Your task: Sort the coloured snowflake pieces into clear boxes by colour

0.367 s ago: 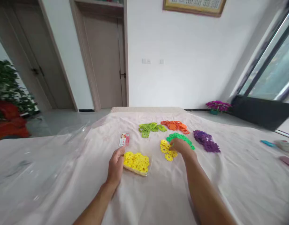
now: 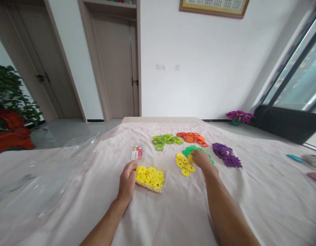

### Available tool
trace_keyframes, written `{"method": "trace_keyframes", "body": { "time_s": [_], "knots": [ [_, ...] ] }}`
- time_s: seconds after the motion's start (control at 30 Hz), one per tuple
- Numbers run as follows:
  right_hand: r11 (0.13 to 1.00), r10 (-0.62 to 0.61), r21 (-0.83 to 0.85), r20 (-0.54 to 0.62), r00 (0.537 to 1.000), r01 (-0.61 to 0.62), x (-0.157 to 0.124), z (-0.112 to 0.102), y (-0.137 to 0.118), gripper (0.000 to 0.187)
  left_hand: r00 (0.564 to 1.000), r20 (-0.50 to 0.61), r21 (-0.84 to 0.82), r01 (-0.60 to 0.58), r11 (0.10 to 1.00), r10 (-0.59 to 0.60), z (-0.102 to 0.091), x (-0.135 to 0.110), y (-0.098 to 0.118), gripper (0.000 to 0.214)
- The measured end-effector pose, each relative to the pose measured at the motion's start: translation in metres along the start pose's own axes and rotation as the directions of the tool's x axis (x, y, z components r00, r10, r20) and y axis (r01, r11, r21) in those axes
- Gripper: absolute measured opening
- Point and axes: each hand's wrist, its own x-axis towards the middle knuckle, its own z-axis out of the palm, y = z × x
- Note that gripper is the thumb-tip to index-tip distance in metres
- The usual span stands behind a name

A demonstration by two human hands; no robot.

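Note:
My left hand (image 2: 127,181) grips the left side of a clear plastic box (image 2: 149,188) filled with yellow flower-shaped discs (image 2: 150,176). Its lid, with a red and white label (image 2: 136,152), stands open behind the box. My right hand (image 2: 201,159) pinches a yellow disc (image 2: 190,158) in front of the green discs (image 2: 192,148). Just left of that hand, several loose yellow discs (image 2: 184,164) lie on the cloth. The fingertips of my right hand are partly hidden.
Lime green discs (image 2: 163,140), orange discs (image 2: 192,138) and purple discs (image 2: 226,154) lie in heaps toward the back of the pale cloth (image 2: 178,212). Crumpled clear plastic (image 2: 42,184) spreads on the left. A blue object (image 2: 295,158) and a pink one (image 2: 315,177) sit far right.
My right hand has lifted slightly away from the loose yellow discs, with a yellow disc now visible at its fingers. My left hand stays on the box.

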Motion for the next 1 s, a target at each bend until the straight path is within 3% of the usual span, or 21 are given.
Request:
{"method": "trace_keyframes", "body": {
  "time_s": [0.1,0.17,0.3,0.4,0.5,0.57,0.63,0.8,0.9,1.0],
  "knots": [
    [0.993,-0.011,0.121,-0.033,0.999,0.015,-0.002,-0.012,-0.005,0.035,1.0,-0.004,0.002,-0.003,1.0,0.003,0.0,0.001,0.0,0.053],
    [0.953,-0.104,0.279,-0.06,0.993,0.116,-0.005,-0.021,-0.013,0.037,1.0,-0.005,0.008,0.0,1.0,0.0,0.0,0.001,0.001,0.053],
    [0.717,-0.364,0.619,-0.059,0.929,0.321,-0.019,-0.037,-0.042,0.036,1.0,-0.026,0.019,0.016,1.0,-0.015,0.0,0.002,0.0,0.052],
    [0.535,-0.505,0.784,-0.002,0.863,0.314,-0.036,-0.043,-0.069,0.036,0.998,-0.041,0.0,0.04,0.999,-0.04,0.0,0.002,-0.004,0.05],
    [0.436,-0.615,0.858,0.062,0.786,0.273,-0.05,-0.044,-0.09,0.034,0.998,-0.033,-0.026,0.058,0.998,-0.059,0.001,0.002,-0.006,0.049],
    [0.427,-0.68,0.857,0.092,0.728,0.29,-0.055,-0.043,-0.098,0.032,0.997,-0.027,-0.032,0.066,0.997,-0.067,0.001,0.002,-0.006,0.048],
    [0.457,-0.699,0.816,0.084,0.71,0.353,-0.058,-0.042,-0.103,0.03,0.998,-0.028,-0.013,0.051,0.999,-0.051,0.001,0.001,-0.005,0.048],
    [0.63,-0.598,0.62,0.003,0.802,0.467,-0.059,-0.037,-0.107,0.028,0.972,-0.031,0.255,-0.218,0.942,0.233,-0.005,0.01,0.009,0.037],
    [0.685,-0.587,0.543,0.017,0.809,0.486,-0.06,-0.031,-0.11,0.03,0.928,0.099,0.406,-0.368,0.837,0.36,-0.01,0.025,0.026,0.032],
    [0.698,-0.61,0.497,0.034,0.792,0.516,-0.061,-0.025,-0.114,0.031,0.868,0.299,0.514,-0.496,0.7,0.396,-0.01,0.046,0.043,0.034]
  ]
}}
